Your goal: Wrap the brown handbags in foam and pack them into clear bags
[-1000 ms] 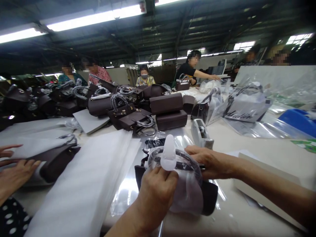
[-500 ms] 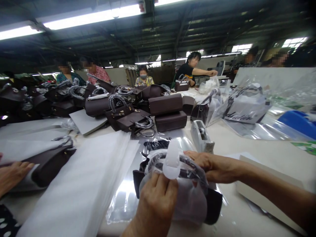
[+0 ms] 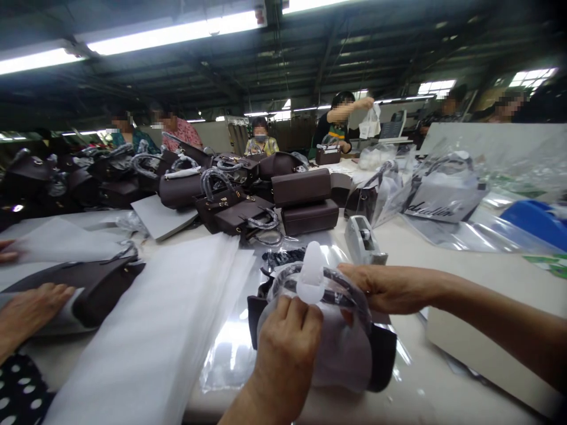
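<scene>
A dark brown handbag (image 3: 384, 357) stands on the table in front of me, a translucent white wrap (image 3: 339, 354) over its front. Its raised handles (image 3: 352, 289) are covered in clear plastic. A rounded white plastic tab (image 3: 311, 273) sticks up across them. My left hand (image 3: 290, 345) is closed at the bag's front, just below the tab, its fingers pinching the wrap. Reaching in from the right, my right hand (image 3: 376, 288) grips round the handles at their right side; some of its fingers are hidden behind them. Clear plastic (image 3: 225, 360) lies beneath the bag.
White foam sheets (image 3: 146, 330) are stacked left of the bag. Beyond it stand a tape dispenser (image 3: 364, 241) and piled brown handbags (image 3: 305, 200). A co-worker's hand (image 3: 39, 310) rests on another bag (image 3: 104, 289) at far left. A beige board (image 3: 482, 348) lies right.
My hands and the handbag stay together, sitting slightly higher in view. At left, the co-worker has lifted a white sheet. A person at the back has raised a white bundle.
</scene>
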Available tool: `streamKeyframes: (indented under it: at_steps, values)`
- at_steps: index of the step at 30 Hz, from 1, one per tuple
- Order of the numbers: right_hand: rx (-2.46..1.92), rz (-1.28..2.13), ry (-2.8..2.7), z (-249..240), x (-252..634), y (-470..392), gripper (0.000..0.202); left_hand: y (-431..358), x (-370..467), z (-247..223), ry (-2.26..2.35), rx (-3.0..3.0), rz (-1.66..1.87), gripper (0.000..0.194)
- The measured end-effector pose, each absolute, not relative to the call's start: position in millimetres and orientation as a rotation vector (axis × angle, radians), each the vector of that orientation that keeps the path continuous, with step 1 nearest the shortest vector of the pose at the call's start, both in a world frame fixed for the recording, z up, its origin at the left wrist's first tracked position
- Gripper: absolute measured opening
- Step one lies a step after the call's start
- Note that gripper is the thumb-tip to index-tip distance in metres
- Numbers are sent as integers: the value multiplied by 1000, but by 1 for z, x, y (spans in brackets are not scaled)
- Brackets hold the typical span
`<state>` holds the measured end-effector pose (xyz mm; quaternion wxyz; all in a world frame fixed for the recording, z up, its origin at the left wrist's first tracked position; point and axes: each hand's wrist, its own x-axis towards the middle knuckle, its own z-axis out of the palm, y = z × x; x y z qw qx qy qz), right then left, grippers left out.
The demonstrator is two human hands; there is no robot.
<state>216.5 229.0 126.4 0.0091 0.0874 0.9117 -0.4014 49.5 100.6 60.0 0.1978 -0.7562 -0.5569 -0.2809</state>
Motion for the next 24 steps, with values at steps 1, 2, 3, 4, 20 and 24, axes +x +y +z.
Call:
streamKeyframes:
  at_steps: [1,2,3,4,20,24]
  values:
    - [316,-1224,2906,125,220,227,23,99,48,59,-1533,-2072,-824,16]
    - [377,-1190,2985,122,225,225,24,99,46,57,-1485,-2032,-868,17]
    - [457,-1157,3072,118,231,222,27,98,45,54,-1422,-2009,-909,19]
    - [568,-1130,3151,113,238,218,32,98,44,51,-1347,-2011,-936,22]
    - [1288,-616,3350,79,225,175,34,91,42,63,-1640,-2531,-847,47]
    - [1432,-540,3401,107,211,171,68,61,6,60,-1748,-2222,-1571,29]
